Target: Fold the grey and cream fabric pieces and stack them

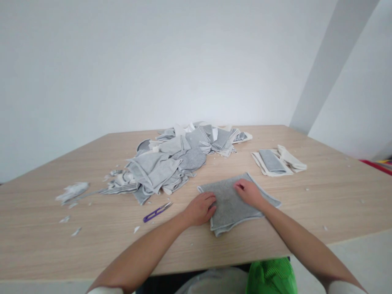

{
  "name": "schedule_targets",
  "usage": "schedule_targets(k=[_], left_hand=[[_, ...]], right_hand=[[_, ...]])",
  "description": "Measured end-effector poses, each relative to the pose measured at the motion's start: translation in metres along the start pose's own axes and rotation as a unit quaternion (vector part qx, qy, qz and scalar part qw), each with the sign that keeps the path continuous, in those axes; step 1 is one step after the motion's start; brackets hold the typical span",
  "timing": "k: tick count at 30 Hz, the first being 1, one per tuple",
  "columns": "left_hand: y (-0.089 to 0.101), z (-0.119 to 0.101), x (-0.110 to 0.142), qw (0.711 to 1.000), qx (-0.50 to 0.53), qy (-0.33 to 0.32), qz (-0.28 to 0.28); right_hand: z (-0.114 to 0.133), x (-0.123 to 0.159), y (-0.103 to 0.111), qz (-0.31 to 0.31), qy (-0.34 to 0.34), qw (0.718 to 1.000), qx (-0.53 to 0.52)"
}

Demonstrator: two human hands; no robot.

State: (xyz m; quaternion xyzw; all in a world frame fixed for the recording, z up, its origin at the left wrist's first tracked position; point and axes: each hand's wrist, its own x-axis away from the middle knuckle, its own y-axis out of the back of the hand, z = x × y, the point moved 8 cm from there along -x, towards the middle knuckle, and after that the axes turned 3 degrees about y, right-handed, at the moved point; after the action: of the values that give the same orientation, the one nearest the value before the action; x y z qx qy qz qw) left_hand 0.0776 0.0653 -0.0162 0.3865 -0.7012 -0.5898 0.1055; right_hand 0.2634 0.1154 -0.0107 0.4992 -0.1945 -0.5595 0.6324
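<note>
Where hands (200, 209) touch, grey cloth (230, 206), corner pointing right

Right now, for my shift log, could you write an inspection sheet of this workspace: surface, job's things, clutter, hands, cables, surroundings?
Surface: wood-grain table.
Job's things: gray cloth with paler edging, near the front.
Clutter: cloth heap, folded cloths to the right, purple snips, white scraps to the left.
Hands: left hand at the gray cloth's left edge; right hand on top, fingers curled.
Cables: nothing seen.
Surroundings: pale wall behind; green mesh item below the front edge.
</note>
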Motion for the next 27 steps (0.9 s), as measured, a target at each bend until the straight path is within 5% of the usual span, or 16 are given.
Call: schedule_targets(k=[5,10,27], left_hand=[[-0.002,0.004,0.001,1.0,-0.01,0.003,-0.002],[-0.004,0.008,0.001,1.0,-0.015,-0.004,-0.02],[-0.003,0.009,0.002,0.999,-0.025,-0.014,-0.03]], right_hand=[[-0.093,0.004,0.061,-0.117,-0.162,0.978,0.054],[-0.159,0.024,0.074,-0.072,-0.266,0.954,0.116],[-0.171,0.021,0.044,-0.045,-0.24,0.96,0.135]])
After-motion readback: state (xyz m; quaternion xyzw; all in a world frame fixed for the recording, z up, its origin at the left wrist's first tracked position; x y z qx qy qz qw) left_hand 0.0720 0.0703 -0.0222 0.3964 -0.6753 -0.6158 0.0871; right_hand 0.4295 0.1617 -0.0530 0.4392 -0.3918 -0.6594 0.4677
